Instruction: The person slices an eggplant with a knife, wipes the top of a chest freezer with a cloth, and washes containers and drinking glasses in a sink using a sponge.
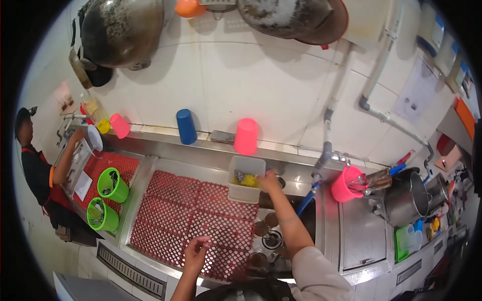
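My right hand (269,181) reaches over the right rim of a pale plastic container (244,195), its fingers closed at a yellow sponge (249,181). A grey scouring pad (240,176) lies beside the sponge. Several drinking glasses (261,229) stand in the steel sink (273,253) below my right forearm. My left hand (197,250) hovers over the near part of a red perforated mat (193,220). Its fingers are loosely bent and apart, with nothing visible in them.
Pink (246,136) and blue (186,127) cups stand along the back ledge. A blue hose (307,199) drops into the sink. Right of it are a pink utensil holder (344,186) and a steel pot (405,200). At far left, a co-worker (37,165) stands by green cutlery buckets (114,186).
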Motion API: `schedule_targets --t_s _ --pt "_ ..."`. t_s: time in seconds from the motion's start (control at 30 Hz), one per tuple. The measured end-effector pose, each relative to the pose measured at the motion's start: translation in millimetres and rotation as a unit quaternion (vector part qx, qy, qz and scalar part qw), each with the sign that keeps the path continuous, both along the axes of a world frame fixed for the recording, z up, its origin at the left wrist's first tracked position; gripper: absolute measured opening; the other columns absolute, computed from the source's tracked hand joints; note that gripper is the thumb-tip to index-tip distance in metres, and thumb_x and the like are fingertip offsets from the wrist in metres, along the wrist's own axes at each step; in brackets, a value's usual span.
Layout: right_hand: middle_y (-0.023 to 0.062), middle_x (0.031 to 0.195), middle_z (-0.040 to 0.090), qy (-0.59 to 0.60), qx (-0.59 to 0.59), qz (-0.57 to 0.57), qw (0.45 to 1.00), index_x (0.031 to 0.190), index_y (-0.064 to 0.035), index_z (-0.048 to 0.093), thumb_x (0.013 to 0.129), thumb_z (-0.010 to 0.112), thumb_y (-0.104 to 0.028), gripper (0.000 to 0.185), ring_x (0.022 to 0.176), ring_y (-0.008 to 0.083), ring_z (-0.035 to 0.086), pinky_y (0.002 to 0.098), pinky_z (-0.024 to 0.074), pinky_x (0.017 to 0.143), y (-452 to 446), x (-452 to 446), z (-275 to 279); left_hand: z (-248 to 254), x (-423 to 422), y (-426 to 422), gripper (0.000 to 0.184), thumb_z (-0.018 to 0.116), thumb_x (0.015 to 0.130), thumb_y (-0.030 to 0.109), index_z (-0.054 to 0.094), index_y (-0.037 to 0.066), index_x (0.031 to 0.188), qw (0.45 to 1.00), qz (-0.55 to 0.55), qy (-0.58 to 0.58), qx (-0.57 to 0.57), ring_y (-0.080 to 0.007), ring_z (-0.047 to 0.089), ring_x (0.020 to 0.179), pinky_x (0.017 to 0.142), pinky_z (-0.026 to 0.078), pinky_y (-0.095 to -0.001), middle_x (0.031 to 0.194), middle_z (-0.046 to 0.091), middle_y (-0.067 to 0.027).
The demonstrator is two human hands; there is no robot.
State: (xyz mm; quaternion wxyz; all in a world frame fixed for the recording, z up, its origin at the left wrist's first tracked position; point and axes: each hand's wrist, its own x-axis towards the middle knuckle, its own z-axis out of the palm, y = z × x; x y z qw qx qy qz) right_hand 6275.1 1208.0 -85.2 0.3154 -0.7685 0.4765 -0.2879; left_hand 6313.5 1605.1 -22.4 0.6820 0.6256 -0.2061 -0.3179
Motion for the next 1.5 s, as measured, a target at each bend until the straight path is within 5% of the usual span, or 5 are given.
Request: schedule_targets --t_s 0.43,0.8,1.03,1.4,1.5 --pt "0.0091 0.065 0.049 -0.19 0.013 0.118 0.975 0.082 -0.0013 0.046 0.081 0.055 -0.001 0.009 0.058 0.016 0.046 0.0305 0.0379 0.053 121 -91 81 17 -27 -8 0.015 0.054 0.089 -0.001 0.057 0.0 0.103 0.999 -0.009 -0.033 0.012 -0.0153 0.061 0.094 0.085 0.046 -0.0271 0.101 0.061 -0.0073" --pt "-0.0018 0.059 0.043 -0.049 0.189 0.137 0.971 0.067 -0.0084 0.045 0.071 0.062 -0.003 0.018 0.054 0.0084 0.043 0.0252 0.0343 0.047 122 -292 -55 -2 -82 -27 0.023 0.048 0.088 -0.002 0.054 -0.001 0.11 0.988 -0.151 0.025 0.03 -0.016 0.06 0.095 0.079 0.049 -0.0265 0.107 0.06 -0.0094" --pt "0.0056 0.062 0.048 -0.06 0.215 -0.026 0.974 0.067 -0.0072 0.042 0.067 0.056 0.001 0.016 0.058 0.0151 0.053 0.029 0.0427 0.052 85 -287 -41 -53 -124 -160 0.072 0.055 0.088 0.047 0.023 0.007 0.14 0.871 -0.327 0.183 0.317 -0.0315 0.061 0.098 0.074 0.055 -0.041 0.13 0.046 -0.0174" --pt "0.0178 0.092 0.06 0.069 -0.164 0.029 0.984 0.098 -0.0022 0.048 0.067 0.063 0.0 0.035 0.092 0.0345 0.06 0.0455 0.047 0.08 93 -278 -49 -160 -140 -222 0.049 0.032 0.086 0.0 0.04 0.011 0.133 0.927 -0.224 0.241 0.183 -0.0281 0.062 0.097 0.07 0.057 -0.0397 0.118 0.056 -0.0151" --pt "0.0198 0.107 0.058 0.221 0.044 0.246 0.943 0.113 -0.0044 0.05 0.072 0.062 -0.004 0.042 0.107 0.0368 0.054 0.0492 0.044 0.088 91 -258 -85 -161 -159 -206 0.055 0.031 0.084 0.0 0.038 0.017 0.136 0.946 -0.19 0.2 0.17 -0.026 0.062 0.094 0.068 0.057 -0.0368 0.119 0.055 -0.013"
